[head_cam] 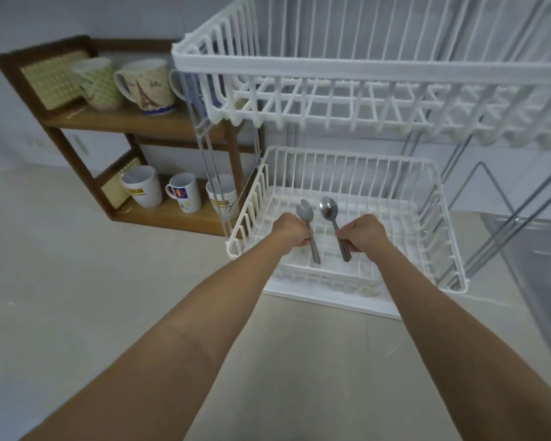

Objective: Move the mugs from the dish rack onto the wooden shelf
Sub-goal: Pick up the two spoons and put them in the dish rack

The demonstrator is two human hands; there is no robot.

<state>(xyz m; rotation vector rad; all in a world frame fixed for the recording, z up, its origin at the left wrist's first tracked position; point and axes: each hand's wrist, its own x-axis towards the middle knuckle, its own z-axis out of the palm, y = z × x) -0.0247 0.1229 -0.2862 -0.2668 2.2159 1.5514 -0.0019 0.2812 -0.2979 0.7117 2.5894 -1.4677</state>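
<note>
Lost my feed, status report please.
Left hand gripping one spoon, right hand another spoon, over lower rack. Mugs on wooden shelf. No obstructions.

Dim, even light; soft focus throughout; wide-angle bending at edges; faint shadows.

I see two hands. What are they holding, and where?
Left hand: dull grey metal spork, by its handle. Right hand: shiny metal spoon, by its handle.

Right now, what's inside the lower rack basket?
Two spoons: left hand holds one, right hand holds the other, over the lower basket. No mugs visible inside. Fingers cover the mid handles; the arms hide part of the near edge.
</note>
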